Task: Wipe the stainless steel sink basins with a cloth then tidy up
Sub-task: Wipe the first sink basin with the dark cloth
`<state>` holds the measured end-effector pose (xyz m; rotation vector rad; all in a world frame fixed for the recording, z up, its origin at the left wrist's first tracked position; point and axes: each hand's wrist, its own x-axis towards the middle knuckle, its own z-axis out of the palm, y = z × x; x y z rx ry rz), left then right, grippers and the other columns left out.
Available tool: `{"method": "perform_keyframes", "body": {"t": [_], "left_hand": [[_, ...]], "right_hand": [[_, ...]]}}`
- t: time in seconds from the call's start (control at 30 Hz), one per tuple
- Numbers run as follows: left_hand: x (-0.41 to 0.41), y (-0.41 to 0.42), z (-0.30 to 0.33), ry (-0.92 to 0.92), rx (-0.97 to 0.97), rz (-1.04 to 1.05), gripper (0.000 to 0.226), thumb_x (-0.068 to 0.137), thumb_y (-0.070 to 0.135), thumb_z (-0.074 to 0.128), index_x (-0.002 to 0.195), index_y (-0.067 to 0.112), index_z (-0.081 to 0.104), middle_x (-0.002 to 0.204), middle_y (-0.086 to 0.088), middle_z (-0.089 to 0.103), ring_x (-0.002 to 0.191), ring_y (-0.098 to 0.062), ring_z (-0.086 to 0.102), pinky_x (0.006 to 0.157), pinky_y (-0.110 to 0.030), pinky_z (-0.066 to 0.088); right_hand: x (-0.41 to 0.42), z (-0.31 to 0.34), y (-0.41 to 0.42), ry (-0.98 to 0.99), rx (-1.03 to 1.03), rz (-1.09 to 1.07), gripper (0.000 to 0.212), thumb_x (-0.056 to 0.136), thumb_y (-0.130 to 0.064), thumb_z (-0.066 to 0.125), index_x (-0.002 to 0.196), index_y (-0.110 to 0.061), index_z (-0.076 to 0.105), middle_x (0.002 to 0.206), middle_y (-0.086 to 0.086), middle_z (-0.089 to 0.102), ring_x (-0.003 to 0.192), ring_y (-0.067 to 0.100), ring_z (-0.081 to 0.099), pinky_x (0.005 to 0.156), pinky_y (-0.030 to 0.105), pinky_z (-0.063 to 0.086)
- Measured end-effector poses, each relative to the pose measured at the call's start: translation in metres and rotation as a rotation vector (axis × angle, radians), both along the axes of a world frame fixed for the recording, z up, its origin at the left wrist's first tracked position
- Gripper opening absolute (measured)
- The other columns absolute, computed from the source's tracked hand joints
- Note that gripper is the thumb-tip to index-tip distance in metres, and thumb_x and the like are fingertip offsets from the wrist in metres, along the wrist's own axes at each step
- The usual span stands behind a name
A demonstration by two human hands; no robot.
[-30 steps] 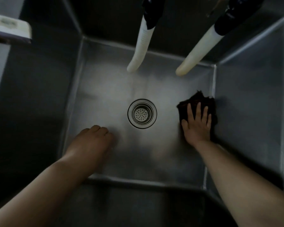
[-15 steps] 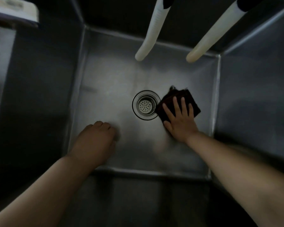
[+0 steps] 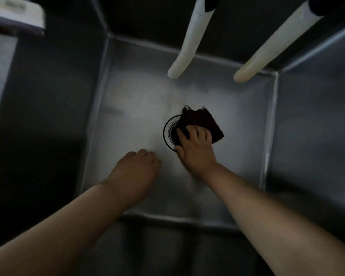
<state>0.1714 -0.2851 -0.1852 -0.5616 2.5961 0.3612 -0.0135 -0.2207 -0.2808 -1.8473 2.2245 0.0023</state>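
Head view, looking straight down into a deep stainless steel sink basin (image 3: pixel 127 124) in dim light. The right hand (image 3: pixel 195 148) is pressing a dark folded cloth (image 3: pixel 204 121) onto the basin floor at its middle, with the fingers curling over the cloth's near edge and the thumb splaying toward the left. The cloth is lying half over the round drain (image 3: pixel 170 132), covering its right side, probably so that the rim of the drain is being wiped along with the floor around it. The cloth is a flattened, roughly square pad with no strong long axis; one corner is pointing toward the back wall and another toward the right, and a frayed edge is showing at the far corner.

The left hand (image 3: pixel 135 170) is resting on the basin floor just left of the right hand, with the fingers tucked under and holding nothing; it is likely bracing the person's lean into the deep basin.

Two pale hoses, the left hose (image 3: pixel 187 46) and the right hose (image 3: pixel 267 48), are hanging from above over the back of the basin, well clear of the cloth.
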Motion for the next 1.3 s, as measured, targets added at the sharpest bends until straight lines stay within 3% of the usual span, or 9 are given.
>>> {"method": "perform_keyframes", "body": {"t": [0.13, 0.2, 0.33, 0.5, 0.63, 0.73, 0.97, 1.17, 1.3], "left_hand": [[-0.026, -0.011, -0.030, -0.036, -0.038, 0.026, 0.047, 0.095, 0.028, 0.039, 0.140, 0.016, 0.033, 0.148, -0.011, 0.029, 0.132, -0.028, 0.032, 0.103, -0.038, 0.029], [-0.039, -0.014, -0.040, -0.108, -0.041, 0.023, 0.058, 0.097, 0.029, 0.036, 0.149, 0.015, 0.015, 0.158, -0.014, 0.006, 0.144, -0.028, 0.011, 0.114, -0.043, 0.014], [-0.045, -0.016, -0.055, -0.204, -0.047, 0.050, 0.067, 0.099, 0.029, 0.037, 0.151, 0.021, -0.004, 0.157, -0.013, -0.016, 0.145, -0.031, -0.012, 0.117, -0.053, -0.001], [-0.034, -0.019, -0.067, -0.159, 0.027, 0.151, 0.064, 0.100, 0.025, 0.032, 0.150, 0.031, -0.008, 0.157, -0.003, -0.021, 0.145, -0.024, -0.016, 0.118, -0.047, -0.001], [-0.037, -0.023, -0.073, -0.118, -0.007, 0.141, 0.062, 0.099, 0.027, 0.034, 0.151, 0.031, 0.001, 0.159, -0.004, -0.014, 0.146, -0.026, -0.005, 0.116, -0.047, 0.009], [-0.047, -0.025, -0.070, -0.064, 0.003, 0.194, 0.060, 0.097, 0.021, 0.039, 0.150, 0.028, 0.013, 0.158, -0.002, 0.002, 0.144, -0.027, 0.008, 0.114, -0.049, 0.016], [-0.058, -0.025, -0.058, -0.252, -0.020, 0.115, 0.064, 0.097, 0.027, 0.039, 0.151, 0.028, 0.005, 0.158, -0.009, -0.014, 0.144, -0.030, 0.000, 0.114, -0.047, 0.014], [-0.061, -0.026, -0.055, -0.335, -0.010, 0.098, 0.067, 0.097, 0.032, 0.041, 0.151, 0.029, 0.000, 0.156, -0.009, -0.022, 0.144, -0.031, -0.007, 0.115, -0.048, 0.008], [-0.060, -0.025, -0.056, -0.322, 0.001, 0.115, 0.063, 0.098, 0.032, 0.038, 0.150, 0.031, 0.002, 0.157, -0.008, -0.021, 0.145, -0.031, -0.006, 0.115, -0.048, 0.009]], "right_hand": [[0.004, 0.003, -0.003, -0.045, -0.006, -0.266, 0.048, 0.076, -0.029, 0.071, 0.115, -0.004, 0.061, 0.118, 0.021, 0.056, 0.103, 0.040, 0.051, 0.089, 0.046, 0.038], [0.006, 0.005, -0.003, -0.024, 0.012, -0.296, 0.040, 0.077, -0.028, 0.071, 0.106, -0.002, 0.064, 0.114, 0.019, 0.058, 0.099, 0.039, 0.053, 0.084, 0.045, 0.040], [0.008, 0.000, -0.014, -0.046, 0.113, -0.025, 0.033, 0.094, -0.027, 0.050, 0.105, 0.000, 0.065, 0.109, 0.016, 0.061, 0.106, 0.033, 0.050, 0.088, 0.039, 0.032], [0.000, -0.002, -0.017, -0.072, 0.204, 0.133, 0.052, 0.094, -0.031, 0.039, 0.138, -0.002, 0.043, 0.138, 0.014, 0.048, 0.128, 0.026, 0.034, 0.106, 0.029, 0.013], [-0.017, 0.000, -0.020, -0.120, 0.310, 0.299, 0.052, 0.097, -0.032, 0.035, 0.146, -0.014, 0.031, 0.151, 0.009, 0.032, 0.135, 0.024, 0.023, 0.105, 0.030, 0.007], [-0.024, 0.003, -0.028, -0.126, 0.330, 0.351, 0.047, 0.096, -0.028, 0.038, 0.141, -0.018, 0.042, 0.146, 0.001, 0.040, 0.127, 0.022, 0.031, 0.097, 0.029, 0.011], [-0.033, 0.014, -0.036, 0.044, 0.268, 0.500, 0.034, 0.094, -0.027, 0.039, 0.114, -0.016, 0.064, 0.112, -0.003, 0.063, 0.112, 0.022, 0.041, 0.099, 0.032, 0.017], [-0.030, 0.018, -0.029, 0.134, 0.315, 0.480, 0.048, 0.099, -0.030, 0.025, 0.137, -0.008, 0.045, 0.135, 0.004, 0.049, 0.123, 0.025, 0.034, 0.100, 0.038, 0.023], [-0.021, 0.015, -0.033, 0.088, 0.334, 0.384, 0.045, 0.095, -0.029, 0.033, 0.130, -0.008, 0.052, 0.128, 0.004, 0.054, 0.121, 0.025, 0.032, 0.096, 0.038, 0.020]]}}
